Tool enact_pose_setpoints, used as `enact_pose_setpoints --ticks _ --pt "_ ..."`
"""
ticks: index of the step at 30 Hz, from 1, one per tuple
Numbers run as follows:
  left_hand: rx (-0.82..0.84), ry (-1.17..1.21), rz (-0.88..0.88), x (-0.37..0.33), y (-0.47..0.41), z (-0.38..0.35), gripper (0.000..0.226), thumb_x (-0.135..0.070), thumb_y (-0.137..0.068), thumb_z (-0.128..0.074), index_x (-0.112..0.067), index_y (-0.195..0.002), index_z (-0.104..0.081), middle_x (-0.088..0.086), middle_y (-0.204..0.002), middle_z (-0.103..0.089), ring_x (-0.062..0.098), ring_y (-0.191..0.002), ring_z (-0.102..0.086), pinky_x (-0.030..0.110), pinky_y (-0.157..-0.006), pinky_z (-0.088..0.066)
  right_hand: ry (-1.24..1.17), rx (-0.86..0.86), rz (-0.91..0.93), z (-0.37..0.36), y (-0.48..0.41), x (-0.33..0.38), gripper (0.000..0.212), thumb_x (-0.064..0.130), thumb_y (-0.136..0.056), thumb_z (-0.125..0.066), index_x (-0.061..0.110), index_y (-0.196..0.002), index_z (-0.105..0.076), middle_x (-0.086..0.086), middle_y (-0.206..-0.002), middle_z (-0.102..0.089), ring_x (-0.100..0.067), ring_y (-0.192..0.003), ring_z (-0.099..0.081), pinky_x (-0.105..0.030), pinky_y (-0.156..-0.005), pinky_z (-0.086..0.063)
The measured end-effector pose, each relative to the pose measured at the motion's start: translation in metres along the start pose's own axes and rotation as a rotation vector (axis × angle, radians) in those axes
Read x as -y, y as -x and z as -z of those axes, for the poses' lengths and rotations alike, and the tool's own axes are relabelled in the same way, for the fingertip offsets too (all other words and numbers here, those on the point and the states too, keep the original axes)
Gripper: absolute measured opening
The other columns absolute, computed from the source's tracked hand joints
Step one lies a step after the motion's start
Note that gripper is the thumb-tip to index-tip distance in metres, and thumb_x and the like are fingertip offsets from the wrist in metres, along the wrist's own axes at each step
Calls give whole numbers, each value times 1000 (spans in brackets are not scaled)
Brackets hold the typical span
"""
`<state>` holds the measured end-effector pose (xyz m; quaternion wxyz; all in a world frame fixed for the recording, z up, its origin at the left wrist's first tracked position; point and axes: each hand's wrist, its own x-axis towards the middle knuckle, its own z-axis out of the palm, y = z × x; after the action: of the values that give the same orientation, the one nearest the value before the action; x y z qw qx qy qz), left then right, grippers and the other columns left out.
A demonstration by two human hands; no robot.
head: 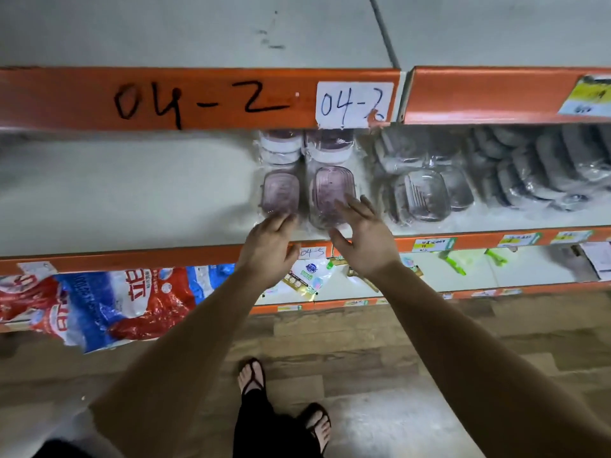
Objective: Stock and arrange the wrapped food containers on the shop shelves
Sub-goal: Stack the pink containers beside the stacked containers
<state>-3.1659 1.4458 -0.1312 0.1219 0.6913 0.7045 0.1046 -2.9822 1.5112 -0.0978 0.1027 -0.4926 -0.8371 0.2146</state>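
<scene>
Head view: right hand [363, 239] spread wide over right pink container [334, 193]; left hand [269, 249] bent at left pink container [280, 193] (grip unclear); grey containers [426, 196] alongside, red-blue bags [99, 302] below.

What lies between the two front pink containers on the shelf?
Only clear wrap of the pink containers over the shelf, in the head view.

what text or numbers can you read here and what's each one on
"04-2": handwritten on the upper orange shelf edge
"04-2": white paper label beside it
"04-5": small tag on the lower shelf edge
"立白": red and blue bags
price tags at right: too blurred
</scene>
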Motion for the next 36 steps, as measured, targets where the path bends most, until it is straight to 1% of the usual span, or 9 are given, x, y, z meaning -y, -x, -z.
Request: enact_pose_setpoints --ticks 5,7,11,13,15,21,29,32,36 --pt "-18 -102 113 24 -44 -32 64 -36 -100 -40 -10 -154 -17 9 -161 -19 25 -149 -17 36 -119 -18 75 11 -103 -30 -25 -9 64 49 -96 -48 26 -153 -30 1 -162 -21 -34 -150 -9 -47 -116 -28" --pt "-19 -73 172 30 -54 -39 62 -39 -99 -41 -13 -153 -24 7 -162 -17 25 -150 -12 40 -119 -17 63 -44 -144 -39 -28 -10 63 54 -92 -51 28 -148 -38 3 -161 -23 -35 -148 -17 -47 -112 -33" --pt "-156 -23 199 37 -58 -43 49 -42 -90 -60 -11 -127 -53 10 -154 -33 33 -140 -34 47 -116 -25 73 -198 -162 -48 -35 -6 58 59 -84 -60 20 -126 -55 -3 -144 -43 -36 -125 -43 -45 -92 -47" --pt "-199 5 240 37 -57 -43 49 -44 -87 -65 -11 -123 -55 9 -150 -39 37 -125 -47 45 -102 -43 88 -237 -179 -50 -39 -3 60 59 -82 -63 14 -122 -54 -6 -139 -43 -37 -116 -45 -44 -82 -48" --pt "-222 23 245 36 -57 -41 48 -43 -85 -67 -10 -120 -57 10 -144 -43 39 -112 -53 43 -91 -48 85 -264 -197 -50 -43 -1 58 54 -83 -65 11 -121 -53 -9 -137 -42 -37 -113 -43 -44 -76 -49" --pt "-288 98 173 42 -43 -18 35 -24 -78 -73 1 -99 -59 17 -117 -56 39 -98 -56 41 -83 -46 -71 -297 -172 -39 -30 3 42 40 -84 -67 10 -112 -58 -8 -123 -51 -32 -113 -47 -38 -84 -41" --pt "-348 135 31 16 32 38 29 -9 -66 -77 3 -88 -63 15 -115 -63 38 -105 -59 38 -89 -49 -180 -364 -115 -3 30 34 37 29 -81 -74 6 -108 -61 -13 -116 -56 -35 -104 -52 -45 -89 -44" --pt "-375 137 6 0 64 64 22 -15 -70 -69 1 -83 -62 14 -114 -63 37 -106 -59 39 -89 -51 -186 -381 -103 14 59 49 39 30 -80 -75 6 -107 -62 -13 -118 -56 -37 -104 -51 -44 -86 -45" --pt "-402 143 -16 -18 102 96 32 -29 -74 -53 0 -83 -64 12 -113 -63 34 -108 -57 36 -91 -48 -197 -406 -66 37 93 68 38 31 -79 -76 7 -106 -62 -11 -118 -56 -35 -104 -51 -37 -85 -41"
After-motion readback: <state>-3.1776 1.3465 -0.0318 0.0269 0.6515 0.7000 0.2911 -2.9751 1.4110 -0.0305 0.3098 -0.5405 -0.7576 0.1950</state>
